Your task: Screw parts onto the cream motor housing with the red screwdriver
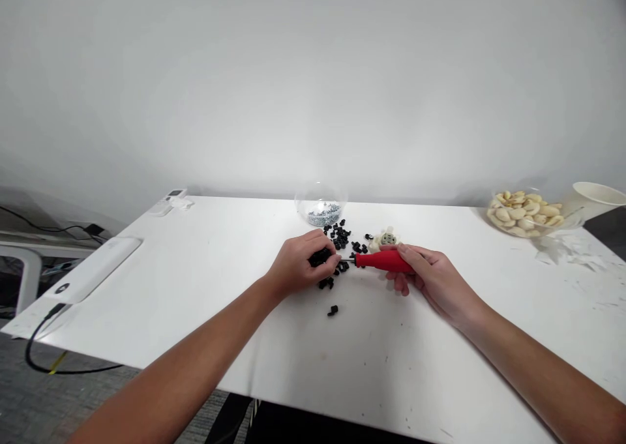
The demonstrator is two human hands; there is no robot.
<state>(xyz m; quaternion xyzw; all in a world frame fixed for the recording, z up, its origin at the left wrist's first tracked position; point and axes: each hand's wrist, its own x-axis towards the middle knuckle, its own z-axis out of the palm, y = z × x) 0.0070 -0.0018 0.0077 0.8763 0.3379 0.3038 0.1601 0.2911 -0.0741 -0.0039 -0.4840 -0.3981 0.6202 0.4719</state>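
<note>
My right hand point(430, 278) is closed around the red handle of a screwdriver point(384, 260), whose shaft points left. The shaft's end reaches the fingers of my left hand point(303, 261), so the tip is hidden. Pinched in that left hand is a small black part point(319, 257), mostly covered by my fingers. Several small black plastic pieces point(341, 236) lie scattered around and behind my left hand. Just beyond the screwdriver sits a cream-coloured piece with a grey-green round centre point(388, 238). One black piece point(333, 310) lies alone closer to me.
A clear bowl of small metal screws point(323, 212) stands near the wall. At the right are a clear bowl of cream-coloured pieces point(528, 216) and a tilted paper cup point(594, 199). A white device with a cable point(92, 271) and a remote control point(169, 201) lie at left.
</note>
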